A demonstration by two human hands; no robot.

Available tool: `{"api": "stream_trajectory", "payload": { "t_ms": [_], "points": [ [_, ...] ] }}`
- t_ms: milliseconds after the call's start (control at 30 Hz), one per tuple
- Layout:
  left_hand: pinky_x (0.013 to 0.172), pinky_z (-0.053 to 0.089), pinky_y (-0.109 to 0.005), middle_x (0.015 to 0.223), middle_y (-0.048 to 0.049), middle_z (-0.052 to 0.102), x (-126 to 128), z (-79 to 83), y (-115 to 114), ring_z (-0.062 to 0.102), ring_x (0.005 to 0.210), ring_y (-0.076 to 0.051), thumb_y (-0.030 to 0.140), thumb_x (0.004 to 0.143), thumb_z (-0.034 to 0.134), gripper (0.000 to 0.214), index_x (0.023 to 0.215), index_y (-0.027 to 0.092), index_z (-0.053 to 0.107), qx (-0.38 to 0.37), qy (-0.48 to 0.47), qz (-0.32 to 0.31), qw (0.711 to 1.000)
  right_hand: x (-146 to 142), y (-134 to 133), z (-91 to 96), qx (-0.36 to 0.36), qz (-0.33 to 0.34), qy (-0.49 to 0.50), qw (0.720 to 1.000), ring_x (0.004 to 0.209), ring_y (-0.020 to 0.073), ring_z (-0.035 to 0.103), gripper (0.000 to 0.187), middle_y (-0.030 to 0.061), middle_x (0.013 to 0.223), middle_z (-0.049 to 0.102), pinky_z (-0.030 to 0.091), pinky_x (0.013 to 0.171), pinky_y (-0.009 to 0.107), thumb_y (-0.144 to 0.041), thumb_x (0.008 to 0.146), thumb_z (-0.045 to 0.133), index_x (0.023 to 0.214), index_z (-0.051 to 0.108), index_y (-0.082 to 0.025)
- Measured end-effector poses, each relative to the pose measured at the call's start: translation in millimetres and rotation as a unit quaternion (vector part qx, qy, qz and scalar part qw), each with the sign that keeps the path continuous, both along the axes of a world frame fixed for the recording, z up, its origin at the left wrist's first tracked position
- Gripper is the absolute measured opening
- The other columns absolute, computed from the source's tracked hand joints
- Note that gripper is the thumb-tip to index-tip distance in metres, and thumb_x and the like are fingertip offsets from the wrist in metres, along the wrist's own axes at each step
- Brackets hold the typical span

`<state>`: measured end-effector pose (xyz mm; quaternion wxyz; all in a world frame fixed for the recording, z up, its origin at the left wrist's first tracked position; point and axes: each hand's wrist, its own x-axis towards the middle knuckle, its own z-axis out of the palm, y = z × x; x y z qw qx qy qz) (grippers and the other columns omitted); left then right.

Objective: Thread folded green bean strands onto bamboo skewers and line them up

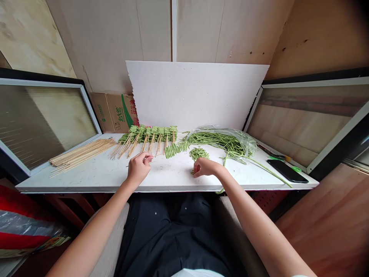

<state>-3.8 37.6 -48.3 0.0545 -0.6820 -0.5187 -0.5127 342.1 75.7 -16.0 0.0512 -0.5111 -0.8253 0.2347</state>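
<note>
Left hand (139, 168): fingers clamped on a skewer (155, 158) at centre-left, its right end seemingly carrying the bean row (176, 149). Right hand (203, 167): fingers curled, near side of the pile (199, 153); closure on a piece cannot be told. Skewer judged light, stiff; beans splittable. Hold bare wood.

Across the middle of the frame you have a smooth white tabletop (173, 179) with a soft sheen, dry, matt wooden skewers (83, 154) at its left and, right of centre, a thin, wrinkled, glossy clear plastic bag (248, 141) over smooth-skinned green beans (210, 139). Behind these you face a smooth, matt white board (198, 96) with a rough left edge and, left of it, a matt cardboard box (111, 109). At the right lies a glossy black phone (287, 171), and at bottom centre you wear matt dark cloth trousers (170, 242).
</note>
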Motion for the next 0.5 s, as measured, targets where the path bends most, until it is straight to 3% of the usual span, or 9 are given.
{"api": "stream_trajectory", "payload": {
  "t_ms": [267, 400, 500],
  "points": [
    [0.075, 0.058, -0.030, 0.086, -0.0050, 0.080, 1, 0.9, -1, 0.076, 0.077, -0.022, 0.019, 0.090, 0.055, 0.018, 0.088, 0.020, 0.073, -0.005, -0.004, -0.009, 1.000, 14, 5, 6.8, 0.006, 0.009, 0.055, 0.998, 0.075, 0.0243, 0.072, 0.022, 0.0063, 0.086, 0.082, 0.051, 0.063, 0.030, -0.036, 0.068, 0.089, 0.086, 0.087, -0.025],
    [0.071, 0.058, -0.029, 0.084, -0.0051, 0.079, 3, 5.6, -3, 0.076, 0.074, -0.021, 0.019, 0.090, 0.055, 0.018, 0.087, 0.019, 0.073, -0.002, -0.017, -0.013, 1.000, 25, 6, 18.7, 0.028, 0.019, 0.175, 0.984, 0.079, 0.0232, 0.073, 0.032, 0.0056, 0.088, 0.082, 0.053, 0.066, 0.029, -0.048, 0.071, 0.087, 0.091, 0.086, -0.023],
    [0.070, 0.058, -0.028, 0.081, -0.0047, 0.079, 3, 9.8, -5, 0.076, 0.073, -0.020, 0.019, 0.090, 0.056, 0.018, 0.086, 0.019, 0.073, 0.004, -0.027, -0.025, 0.999, 27, 4, 24.6, 0.002, 0.013, 0.309, 0.951, 0.074, 0.0195, 0.070, 0.036, 0.0058, 0.090, 0.081, 0.050, 0.061, 0.028, -0.053, 0.074, 0.086, 0.090, 0.083, -0.022]
  ]
}}
